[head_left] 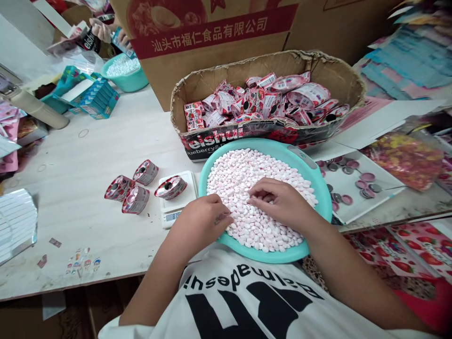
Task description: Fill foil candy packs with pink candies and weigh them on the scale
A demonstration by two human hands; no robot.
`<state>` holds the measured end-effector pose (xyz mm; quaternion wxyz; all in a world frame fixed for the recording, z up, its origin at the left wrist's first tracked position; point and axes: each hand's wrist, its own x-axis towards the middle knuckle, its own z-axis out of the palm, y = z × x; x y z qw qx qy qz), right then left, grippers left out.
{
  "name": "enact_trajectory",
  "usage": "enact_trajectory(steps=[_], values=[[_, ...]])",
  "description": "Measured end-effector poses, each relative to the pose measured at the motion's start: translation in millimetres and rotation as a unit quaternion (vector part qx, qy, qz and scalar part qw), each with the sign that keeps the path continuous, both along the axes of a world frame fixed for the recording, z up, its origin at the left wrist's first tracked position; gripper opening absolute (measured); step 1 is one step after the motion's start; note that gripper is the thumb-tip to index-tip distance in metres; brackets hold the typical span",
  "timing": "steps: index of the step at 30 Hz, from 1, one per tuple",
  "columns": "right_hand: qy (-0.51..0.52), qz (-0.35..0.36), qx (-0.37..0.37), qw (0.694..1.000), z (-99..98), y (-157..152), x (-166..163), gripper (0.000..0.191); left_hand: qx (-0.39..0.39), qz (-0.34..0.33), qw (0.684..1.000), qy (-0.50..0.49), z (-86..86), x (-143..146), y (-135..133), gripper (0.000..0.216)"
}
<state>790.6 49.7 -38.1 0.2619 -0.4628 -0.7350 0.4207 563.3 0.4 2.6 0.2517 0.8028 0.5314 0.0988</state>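
Note:
A turquoise basin (324,188) full of small pale pink and white tablets (243,179) sits against my body. Over its left side, my left hand (208,216) is curled closed; a small coloured patch shows at its fingers, too little to name. My right hand (275,200) reaches over the middle of the tablets, thumb and fingers drawn together at their surface. Whatever lies between those fingers is too small to make out. Just left of the basin, a small red printed container (171,187) with a dark round opening rests on a digital scale (190,181).
Several similar red containers (135,199) stand left of the scale. Behind the basin, a cut-down cardboard box (328,61) holds many red packs. Round caps (367,177) lie on a tray at right. A co-worker's gloved hand (100,29) shows at upper left near another basin (136,81).

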Motion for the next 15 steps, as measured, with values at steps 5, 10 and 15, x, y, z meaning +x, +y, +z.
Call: enact_trajectory(steps=[5, 10, 15], values=[[0.002, 0.009, 0.010, 1.000, -2.6, 0, 2, 0.004, -0.039, 0.004, 0.999, 0.010, 4.9, 0, -1, 0.022], [-0.004, 0.015, 0.018, 1.000, -5.7, 1, 2, 0.005, -0.074, 0.026, 0.996, 0.044, 8.1, 5, -5, 0.020], [-0.005, 0.013, 0.006, 1.000, -5.3, 1, 2, 0.008, -0.092, 0.038, 0.992, 0.079, 12.0, 12, -2, 0.019]])
